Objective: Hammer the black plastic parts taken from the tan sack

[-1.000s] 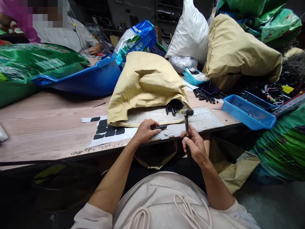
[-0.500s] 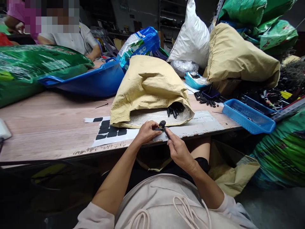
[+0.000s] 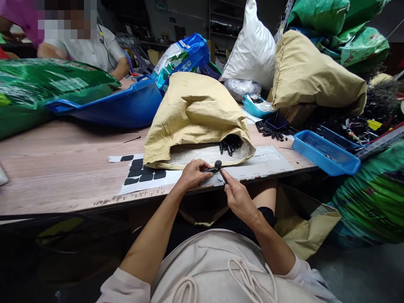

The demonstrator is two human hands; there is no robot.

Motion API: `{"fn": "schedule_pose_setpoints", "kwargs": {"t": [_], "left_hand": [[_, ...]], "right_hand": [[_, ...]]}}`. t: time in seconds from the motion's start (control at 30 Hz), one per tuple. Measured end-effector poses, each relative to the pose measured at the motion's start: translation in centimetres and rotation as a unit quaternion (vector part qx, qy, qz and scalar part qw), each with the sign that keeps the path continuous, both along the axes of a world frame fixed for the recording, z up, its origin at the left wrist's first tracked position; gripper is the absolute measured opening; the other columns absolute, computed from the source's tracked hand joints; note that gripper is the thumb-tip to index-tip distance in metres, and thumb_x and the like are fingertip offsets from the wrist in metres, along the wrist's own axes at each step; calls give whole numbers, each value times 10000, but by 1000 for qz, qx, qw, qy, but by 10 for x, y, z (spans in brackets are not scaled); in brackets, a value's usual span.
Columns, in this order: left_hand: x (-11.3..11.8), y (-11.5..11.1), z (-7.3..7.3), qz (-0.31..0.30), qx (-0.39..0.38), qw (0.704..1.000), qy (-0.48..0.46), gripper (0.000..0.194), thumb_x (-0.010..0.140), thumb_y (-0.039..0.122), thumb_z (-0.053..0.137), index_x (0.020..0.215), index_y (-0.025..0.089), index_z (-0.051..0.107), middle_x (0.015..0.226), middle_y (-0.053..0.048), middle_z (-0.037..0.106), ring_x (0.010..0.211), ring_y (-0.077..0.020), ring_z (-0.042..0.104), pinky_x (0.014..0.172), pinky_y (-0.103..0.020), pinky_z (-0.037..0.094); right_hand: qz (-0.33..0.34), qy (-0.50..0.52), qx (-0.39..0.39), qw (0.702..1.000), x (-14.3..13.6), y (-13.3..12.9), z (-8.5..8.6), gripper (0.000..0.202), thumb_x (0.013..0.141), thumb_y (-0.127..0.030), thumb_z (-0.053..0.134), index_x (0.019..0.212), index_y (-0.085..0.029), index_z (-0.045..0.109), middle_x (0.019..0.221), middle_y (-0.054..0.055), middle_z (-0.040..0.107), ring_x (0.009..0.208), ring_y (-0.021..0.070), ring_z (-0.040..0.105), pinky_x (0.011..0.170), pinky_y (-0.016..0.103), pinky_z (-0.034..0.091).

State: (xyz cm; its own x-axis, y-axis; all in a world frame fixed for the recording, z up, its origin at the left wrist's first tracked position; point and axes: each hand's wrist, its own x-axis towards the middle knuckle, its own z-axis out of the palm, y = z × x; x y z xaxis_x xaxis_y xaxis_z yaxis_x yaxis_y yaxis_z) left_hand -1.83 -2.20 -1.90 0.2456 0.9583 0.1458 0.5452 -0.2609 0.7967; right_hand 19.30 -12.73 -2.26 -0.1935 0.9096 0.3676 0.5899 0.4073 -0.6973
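"Head view: what does the left hand (image 3: 193,174) hold near the front edge of the surface (image 3: 72,155)?"

"A slim black piece (image 3: 208,170), pinched between thumb and fingers over a pale board (image 3: 265,162)."

"And the right hand (image 3: 238,198)?"

"Closed round the handle of a small hammer (image 3: 217,164), its dark head at the right end of the piece; whether the two touch cannot be told."

"What lies behind?"

"A tan sack (image 3: 198,109), mouth open toward the hands, black pieces (image 3: 229,147) inside; a blue basket (image 3: 326,155) sits to the right."
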Motion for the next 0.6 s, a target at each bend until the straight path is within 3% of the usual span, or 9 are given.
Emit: {"fn": "schedule_pose_setpoints", "kwargs": {"t": [0.1,0.17,0.3,0.43,0.6], "left_hand": [[-1,0,0,-4,2,1000,0,183,732,312,833,890,221,820,963,-40,795,962,-267,708,896,-383,527],[-1,0,1,-5,5,1000,4,186,735,323,833,893,224,821,963,-40,793,971,-269,705,910,-389,531],[-2,-1,2,-7,8,1000,11,186,743,348,824,885,230,816,958,-39,788,972,-269,695,916,-392,537],[-1,-2,3,-4,2,1000,14,181,748,344,819,890,231,817,951,-39,780,959,-268,692,899,-390,540],[-1,-3,3,-3,4,1000,24,169,750,324,832,893,234,820,949,-36,779,969,-269,692,904,-389,540]], "right_hand": [[-41,-37,23,998,8,2,9,626,1055,-170,413,1669,-209,529,1466,128,726,1346,251,686,1184,403,549],[-114,-115,22,987,17,7,22,625,1068,-168,398,1676,-237,525,1369,129,749,1246,265,718,1100,394,594],[-228,-340,-56,911,38,26,50,626,1069,-150,430,1671,-290,531,1324,139,678,993,250,761,840,319,624],[-219,-451,-110,858,51,49,63,639,1070,-122,396,1683,-274,495,1367,168,617,1004,264,769,829,338,608],[-215,-467,-162,842,48,58,64,644,1082,-118,365,1697,-293,442,1356,184,595,1076,289,764,878,375,599]]}}
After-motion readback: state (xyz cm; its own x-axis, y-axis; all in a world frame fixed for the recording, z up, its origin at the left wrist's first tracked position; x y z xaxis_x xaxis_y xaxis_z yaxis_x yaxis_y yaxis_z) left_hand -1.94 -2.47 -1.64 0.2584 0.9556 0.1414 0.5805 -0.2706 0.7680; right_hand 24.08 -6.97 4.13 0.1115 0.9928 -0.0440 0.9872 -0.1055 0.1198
